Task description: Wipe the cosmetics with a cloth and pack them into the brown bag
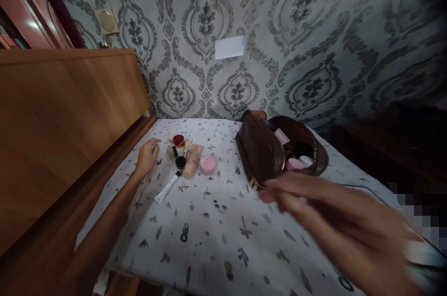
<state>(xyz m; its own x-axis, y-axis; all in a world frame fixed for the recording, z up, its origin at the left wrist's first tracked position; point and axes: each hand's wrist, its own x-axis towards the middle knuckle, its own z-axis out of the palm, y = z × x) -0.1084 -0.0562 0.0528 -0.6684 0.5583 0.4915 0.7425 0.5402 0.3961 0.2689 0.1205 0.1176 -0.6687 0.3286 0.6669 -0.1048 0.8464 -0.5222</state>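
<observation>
My left hand [148, 154] rests at the left side of the patterned cloth, fingers loosely bent and apart, holding nothing. Close to its right lie a red-lidded jar [179, 141], a small greenish bottle [172, 152], a black-lidded jar [180, 162], a beige squeeze tube [193, 161], a pink round jar [207, 165] and a white tube with a black cap [167, 188]. My right hand [314, 203] is smeared by motion in front of the unzipped brown cosmetic bag [260, 144]. Its fingertips are near the zipper end; whether they hold anything is unclear.
Inside the bag sit a pink round container [294, 164] and a white one [306, 161]. A wooden panel [73, 137] borders the table on the left, and a papered wall [240, 7] stands behind. A dark cable [365, 188] runs along the right.
</observation>
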